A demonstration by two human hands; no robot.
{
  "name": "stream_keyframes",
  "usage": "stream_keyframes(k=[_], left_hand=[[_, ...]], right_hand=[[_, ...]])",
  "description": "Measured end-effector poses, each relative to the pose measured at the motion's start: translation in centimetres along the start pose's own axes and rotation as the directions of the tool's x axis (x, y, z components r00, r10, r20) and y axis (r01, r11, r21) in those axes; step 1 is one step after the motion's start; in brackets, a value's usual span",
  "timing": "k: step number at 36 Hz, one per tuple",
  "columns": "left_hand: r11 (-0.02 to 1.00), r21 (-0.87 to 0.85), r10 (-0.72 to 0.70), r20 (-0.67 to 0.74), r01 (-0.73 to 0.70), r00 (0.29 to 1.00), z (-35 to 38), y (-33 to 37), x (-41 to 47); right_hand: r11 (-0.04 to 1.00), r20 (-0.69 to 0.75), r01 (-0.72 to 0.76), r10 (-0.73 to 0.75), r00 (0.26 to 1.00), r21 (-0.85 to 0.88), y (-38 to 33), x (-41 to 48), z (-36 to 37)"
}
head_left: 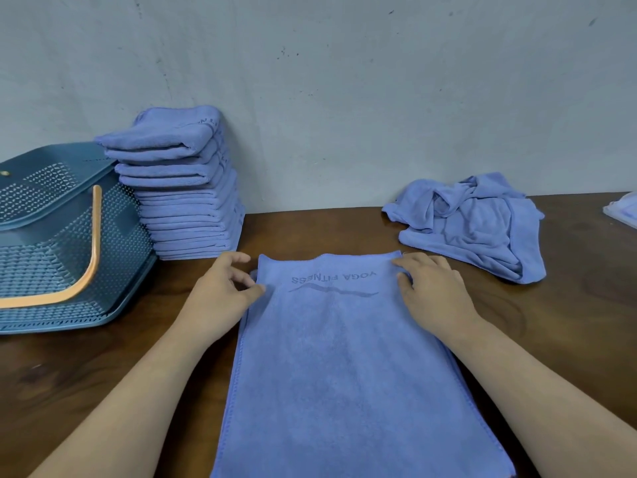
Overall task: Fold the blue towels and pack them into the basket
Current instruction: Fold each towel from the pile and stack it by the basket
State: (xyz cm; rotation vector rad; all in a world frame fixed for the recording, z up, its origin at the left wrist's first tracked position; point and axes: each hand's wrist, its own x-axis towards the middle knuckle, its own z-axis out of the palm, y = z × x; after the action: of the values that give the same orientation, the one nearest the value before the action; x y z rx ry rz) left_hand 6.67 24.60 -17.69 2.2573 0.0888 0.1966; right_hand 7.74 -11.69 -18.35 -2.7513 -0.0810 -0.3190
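Note:
A blue towel (344,357) printed "YOGA FITNESS" lies folded lengthwise on the brown table in front of me, running from the near edge towards the wall. My left hand (224,291) is at its far left corner, thumb and curled fingers pinching the edge. My right hand (431,288) sits on the far right corner with bent fingers gripping the cloth. A tall stack of folded blue towels (186,194) stands against the wall at the left. Beside it, a dark teal perforated basket (62,243) with an orange handle lies tipped on its side.
A crumpled heap of unfolded blue towels (472,222) lies at the back right by the grey wall. A pale packet (624,208) shows at the right frame edge. Bare tabletop (103,374) spreads between the basket and my left forearm.

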Motion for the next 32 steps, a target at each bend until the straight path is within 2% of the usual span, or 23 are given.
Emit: stream_keyframes(k=[5, 10, 18, 20, 25, 32], left_hand=[[0.998, 0.028, -0.048, 0.008, 0.048, 0.999, 0.1, 0.1, 0.0], [0.995, -0.033, -0.097, -0.079, 0.094, 0.992, -0.8, -0.3, 0.3], [0.997, 0.038, -0.07, 0.017, 0.07, 0.997, -1.5, 0.4, -0.6], [0.996, 0.044, -0.079, 0.037, 0.077, 0.996, -1.5, 0.7, -1.1], [0.995, 0.007, -0.101, 0.075, 0.101, 0.992, -1.5, 0.6, -3.7], [0.992, -0.015, -0.127, 0.055, 0.128, 0.99, -2.4, -0.1, -9.7]], right_hand=[[1.0, -0.005, -0.01, 0.01, 1.0, -0.008, 0.0, 0.0, 0.1], [1.0, 0.001, -0.016, 0.016, 1.0, -0.004, 0.1, 0.1, 0.2], [1.0, 0.0, -0.023, 0.023, 1.0, 0.002, 0.1, 0.1, 0.3], [0.998, -0.022, -0.021, 0.023, 0.999, 0.062, 0.1, 0.0, 0.2], [0.934, -0.049, 0.017, 0.0, 0.999, 0.357, 1.3, -1.4, -1.5], [0.924, 0.056, -0.121, 0.108, 0.993, 0.363, 3.6, -8.0, -4.2]])
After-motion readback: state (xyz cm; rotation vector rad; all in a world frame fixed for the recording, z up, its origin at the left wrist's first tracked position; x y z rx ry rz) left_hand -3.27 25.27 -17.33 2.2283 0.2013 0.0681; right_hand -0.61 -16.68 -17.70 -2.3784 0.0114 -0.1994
